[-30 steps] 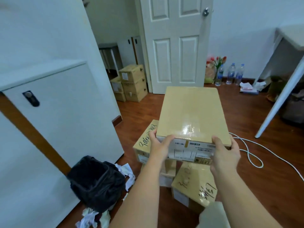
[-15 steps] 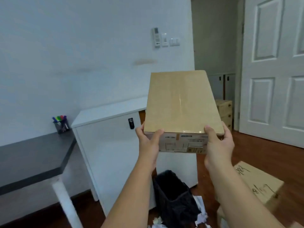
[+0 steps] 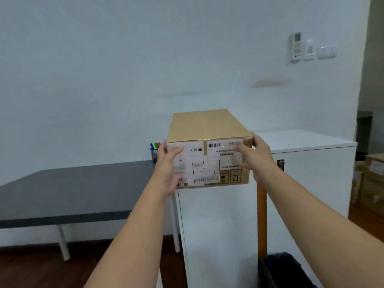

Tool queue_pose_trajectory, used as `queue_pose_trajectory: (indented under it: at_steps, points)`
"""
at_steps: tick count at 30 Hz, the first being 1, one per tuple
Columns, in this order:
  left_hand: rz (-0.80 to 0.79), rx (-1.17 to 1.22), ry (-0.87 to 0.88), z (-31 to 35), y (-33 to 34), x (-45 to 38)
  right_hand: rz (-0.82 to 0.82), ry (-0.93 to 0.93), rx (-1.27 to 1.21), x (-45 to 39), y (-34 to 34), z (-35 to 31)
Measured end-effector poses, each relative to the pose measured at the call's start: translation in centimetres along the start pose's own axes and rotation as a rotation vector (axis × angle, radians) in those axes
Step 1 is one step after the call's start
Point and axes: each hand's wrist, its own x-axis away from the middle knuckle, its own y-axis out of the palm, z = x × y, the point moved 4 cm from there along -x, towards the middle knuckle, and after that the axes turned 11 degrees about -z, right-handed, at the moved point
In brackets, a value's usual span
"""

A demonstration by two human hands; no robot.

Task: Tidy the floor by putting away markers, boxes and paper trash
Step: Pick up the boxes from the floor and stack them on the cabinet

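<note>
A brown cardboard box with white shipping labels on its near face sits at the left end of the white cabinet's top; whether it rests fully on the top I cannot tell. My left hand grips its near left corner. My right hand grips the near right edge. A dark cup of coloured markers stands on the grey desk, just left of the box and partly hidden behind my left hand.
A black bin bag stands on the floor at the cabinet's foot, bottom right. More cardboard boxes are stacked beyond the cabinet at the right edge. The wall is directly behind the cabinet and desk.
I lifted the box off the floor stack, turned left and carried it up to the cabinet top. The floor boxes and paper scraps have dropped out of view.
</note>
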Motion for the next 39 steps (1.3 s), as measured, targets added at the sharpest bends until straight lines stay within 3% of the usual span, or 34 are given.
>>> queue_pose_trajectory:
  at_steps: [4, 8, 12, 20, 39]
  points:
    - [-0.059, -0.126, 0.019, -0.9, -2.6, -4.7, 0.040, -0.036, 0.063, -5.5, 0.7, 2.3]
    - [0.016, -0.226, 0.082, -3.4, -4.2, -9.4, 0.038, -0.079, 0.132, -10.4, 1.7, 4.2]
    - [0.049, -0.516, 0.152, -4.5, -4.3, -12.9, 0.080, -0.086, 0.198, -14.7, 2.7, 5.3]
    - [-0.007, -0.936, 0.010, -7.5, -7.1, -19.6, 0.095, 0.047, 0.261, -21.4, 3.4, 9.0]
    - [0.074, -1.045, -0.051, -10.0, -8.6, -28.6, 0.014, 0.176, 0.233, -31.8, 0.5, 13.2]
